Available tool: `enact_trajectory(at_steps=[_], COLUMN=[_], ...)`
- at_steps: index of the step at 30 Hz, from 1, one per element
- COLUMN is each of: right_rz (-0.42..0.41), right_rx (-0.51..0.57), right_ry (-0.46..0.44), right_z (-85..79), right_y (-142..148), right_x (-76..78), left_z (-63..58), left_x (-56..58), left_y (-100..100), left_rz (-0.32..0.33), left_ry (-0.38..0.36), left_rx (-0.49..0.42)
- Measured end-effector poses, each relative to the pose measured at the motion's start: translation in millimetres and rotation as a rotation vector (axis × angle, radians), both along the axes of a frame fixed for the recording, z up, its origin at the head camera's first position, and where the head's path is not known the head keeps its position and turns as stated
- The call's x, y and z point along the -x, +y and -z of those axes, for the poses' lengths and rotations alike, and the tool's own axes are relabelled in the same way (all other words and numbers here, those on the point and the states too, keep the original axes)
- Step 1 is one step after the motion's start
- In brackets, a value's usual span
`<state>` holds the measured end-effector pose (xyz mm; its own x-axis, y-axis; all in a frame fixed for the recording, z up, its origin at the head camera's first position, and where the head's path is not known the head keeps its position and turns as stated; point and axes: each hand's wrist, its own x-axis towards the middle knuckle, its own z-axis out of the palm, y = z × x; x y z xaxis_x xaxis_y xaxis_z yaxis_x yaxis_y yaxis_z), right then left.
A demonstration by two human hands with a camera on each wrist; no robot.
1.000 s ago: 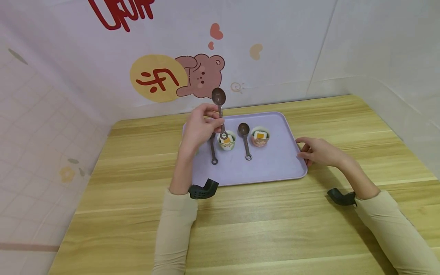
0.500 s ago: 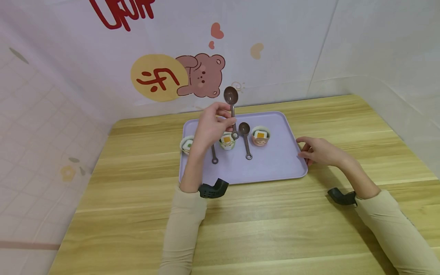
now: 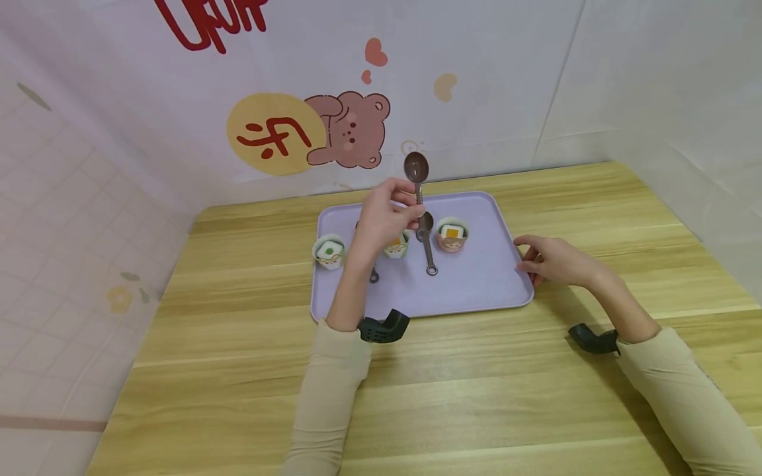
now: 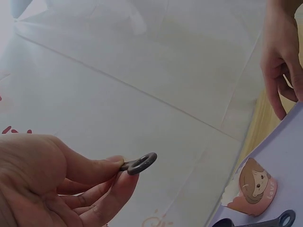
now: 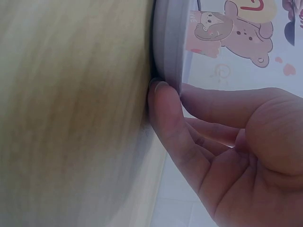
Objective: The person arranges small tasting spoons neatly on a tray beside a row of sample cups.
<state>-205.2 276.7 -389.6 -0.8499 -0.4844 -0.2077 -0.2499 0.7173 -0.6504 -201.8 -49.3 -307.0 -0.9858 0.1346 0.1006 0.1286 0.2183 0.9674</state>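
Note:
In the head view my left hand [image 3: 387, 215] holds a brown measuring spoon [image 3: 416, 168] upright above the tray, bowl at the top. The left wrist view shows thumb and fingers pinching its handle near the ring end [image 4: 143, 163]; the bowl is hidden there. My right hand [image 3: 556, 260] is at the right edge of a lilac tray [image 3: 476, 284]. Seen from the right wrist, thumb and fingertips pinch the tray's rim [image 5: 169, 47]. A second measuring spoon [image 3: 430, 254] lies on the tray behind the held one. My left forearm mostly covers a third spoon [image 3: 374, 275].
Three small patterned cups stand on the tray, each with a white piece inside: a left cup [image 3: 329, 254], a partly covered middle cup [image 3: 397, 248] and a pink right cup [image 3: 452, 237]. The wooden table [image 3: 476, 377] meets a printed wall covering [image 3: 476, 125] behind the tray.
My left hand has carried the measuring spoon rightward, from over the middle cup to over the right-hand spoon on the tray. The left cup has come into view. My right hand stays put.

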Motion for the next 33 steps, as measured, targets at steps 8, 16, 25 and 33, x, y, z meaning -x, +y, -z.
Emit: enact_trajectory(at_steps=[8,16,25,33], right_rz=[0.001,-0.004,-0.01,-0.006], right_rx=[-0.004,0.005,0.006,0.008], right_ry=[0.0,-0.003,0.0,-0.007], right_z=[-0.1,-0.4,-1.4,-0.8], right_y=[0.6,0.4,0.4,0.5], right_x=[0.0,0.2,0.5,1.1], left_z=[6.3,12.5,15.9,21.4], left_x=[4.5,8.6,11.2,12.4], left_y=[13.9,29.5,44.9,60.4], left_rz=[0.006,0.02,0.026,0.028], left_ry=[0.006,0.034,-0.026,-0.046], left_rx=[-0.011,-0.1,-0.201,-0.253])
